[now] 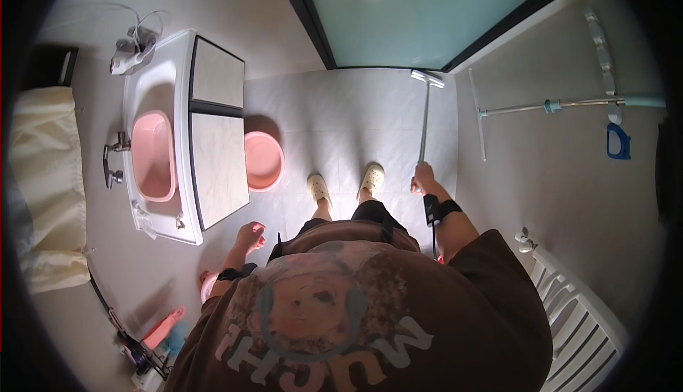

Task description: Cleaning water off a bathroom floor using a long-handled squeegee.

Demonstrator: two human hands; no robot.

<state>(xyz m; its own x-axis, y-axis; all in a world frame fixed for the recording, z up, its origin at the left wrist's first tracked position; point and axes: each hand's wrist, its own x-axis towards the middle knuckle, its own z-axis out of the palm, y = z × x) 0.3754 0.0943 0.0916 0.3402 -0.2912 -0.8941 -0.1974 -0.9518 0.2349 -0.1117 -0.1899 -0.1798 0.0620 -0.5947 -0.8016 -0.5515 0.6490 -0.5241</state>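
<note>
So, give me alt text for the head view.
A person's right hand grips a long-handled tool, its flat crossbar head near a greenish door, while the left hand hangs empty. At left, an oblong pink basin sits in a white sink and a round pink basin stands on the floor.

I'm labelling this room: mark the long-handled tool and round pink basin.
Long-handled tool [425, 122]: head view, middle of its pole.
Round pink basin [264, 161]: head view, bare inside bottom.
</note>
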